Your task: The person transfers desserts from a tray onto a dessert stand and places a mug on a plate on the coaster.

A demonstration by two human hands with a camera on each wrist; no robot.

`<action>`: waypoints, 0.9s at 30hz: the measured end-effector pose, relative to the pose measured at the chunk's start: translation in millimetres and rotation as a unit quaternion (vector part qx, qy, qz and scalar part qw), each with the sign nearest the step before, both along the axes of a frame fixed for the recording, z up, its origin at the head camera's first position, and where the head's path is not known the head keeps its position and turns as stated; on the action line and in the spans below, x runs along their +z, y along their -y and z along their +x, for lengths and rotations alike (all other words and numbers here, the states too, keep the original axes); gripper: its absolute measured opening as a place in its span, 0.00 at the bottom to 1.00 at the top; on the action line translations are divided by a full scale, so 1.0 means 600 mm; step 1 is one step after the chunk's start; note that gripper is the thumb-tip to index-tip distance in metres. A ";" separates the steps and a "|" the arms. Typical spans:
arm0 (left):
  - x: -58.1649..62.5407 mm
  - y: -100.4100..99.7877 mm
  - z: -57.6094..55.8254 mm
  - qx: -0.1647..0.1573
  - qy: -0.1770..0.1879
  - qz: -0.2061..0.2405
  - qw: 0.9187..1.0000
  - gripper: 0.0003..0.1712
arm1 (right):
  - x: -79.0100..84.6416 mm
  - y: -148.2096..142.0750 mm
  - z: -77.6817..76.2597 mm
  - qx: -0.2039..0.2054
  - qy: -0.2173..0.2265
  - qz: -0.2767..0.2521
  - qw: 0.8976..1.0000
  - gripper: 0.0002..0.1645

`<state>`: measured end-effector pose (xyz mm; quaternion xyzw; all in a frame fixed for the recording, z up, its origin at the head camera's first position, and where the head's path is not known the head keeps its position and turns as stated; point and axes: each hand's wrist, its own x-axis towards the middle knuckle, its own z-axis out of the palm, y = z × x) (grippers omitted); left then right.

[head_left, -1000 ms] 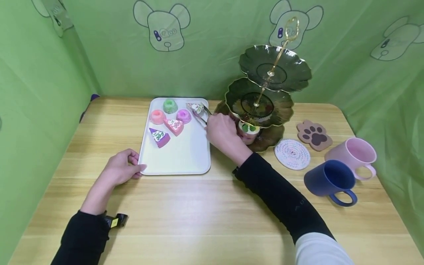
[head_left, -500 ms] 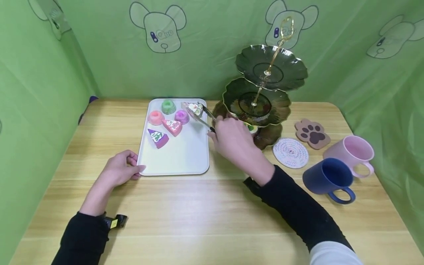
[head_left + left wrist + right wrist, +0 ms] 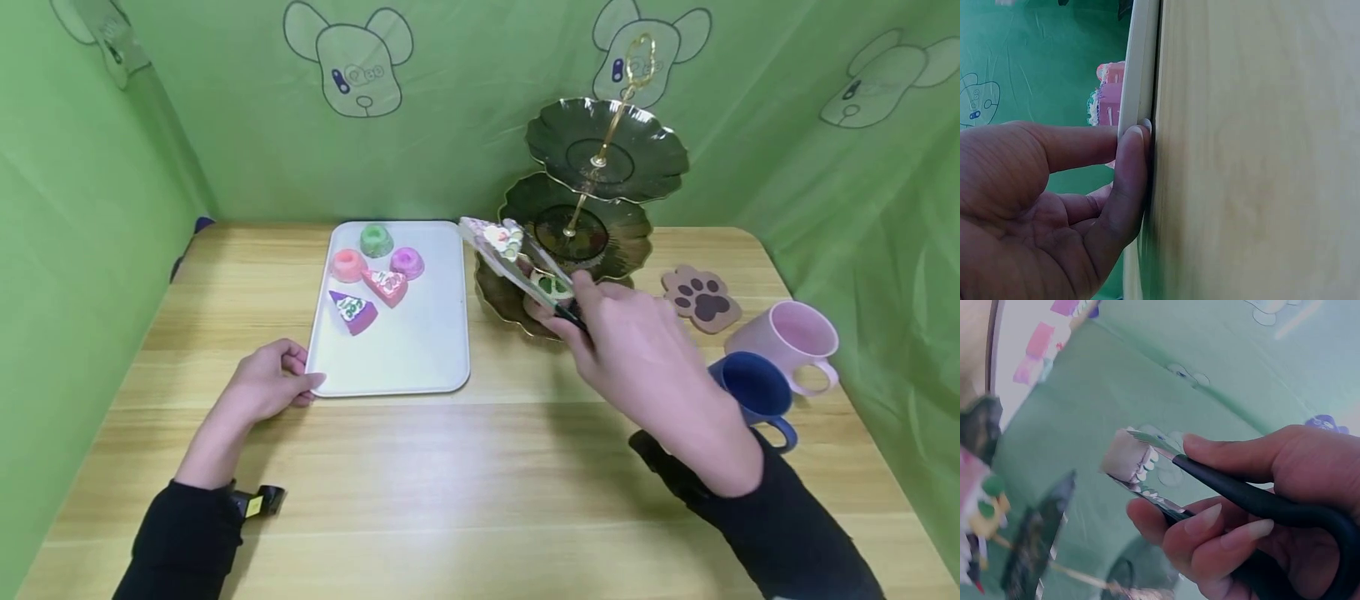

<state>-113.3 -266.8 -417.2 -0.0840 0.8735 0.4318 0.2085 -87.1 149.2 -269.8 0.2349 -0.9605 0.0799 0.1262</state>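
My left hand [image 3: 270,385] pinches the near left corner of the white tray [image 3: 390,358]; in the left wrist view the thumb and a finger lie over its rim [image 3: 1136,81]. On the tray sit a purple cake slice [image 3: 353,313], a pink cake slice [image 3: 386,286] and small green, coral and purple ring cakes [image 3: 376,240]. My right hand [image 3: 652,358] grips black-handled tongs [image 3: 1235,494]. Between the tong tips is a white-topped cake slice [image 3: 1125,455], raised in front of the tiered dark green stand [image 3: 607,237].
A round cake with green topping [image 3: 553,285] stands on the stand's bottom plate, partly behind the tongs. To the right lie a paw-shaped coaster [image 3: 702,300], a pink mug [image 3: 780,342] and a blue mug [image 3: 753,387]. A green curtain [image 3: 480,125] hangs behind the table.
The right hand has lifted the white-topped slice off the tray with the tongs and moved right, toward the stand. The round white coaster is now hidden behind that hand. The left hand keeps its place.
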 end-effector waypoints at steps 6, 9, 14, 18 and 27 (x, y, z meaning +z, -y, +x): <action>0.004 -0.001 0.000 -0.002 0.000 -0.005 1.000 0.21 | 0.012 -0.043 0.013 -0.023 -0.011 0.018 1.000 0.31; 0.005 -0.002 0.001 -0.003 0.002 -0.006 1.000 0.21 | 0.012 -0.063 0.014 -0.032 -0.018 0.030 0.999 0.29; 0.006 -0.003 0.002 -0.004 0.007 -0.010 1.000 0.22 | 0.008 -0.097 0.014 -0.043 -0.028 0.030 0.998 0.22; 0.006 -0.003 0.003 -0.003 0.006 -0.011 1.000 0.22 | 0.005 -0.118 0.012 -0.047 -0.041 0.036 0.997 0.23; 0.004 -0.004 0.003 -0.001 0.006 -0.010 1.000 0.22 | -0.003 -0.146 -0.005 -0.054 -0.048 0.035 0.997 0.23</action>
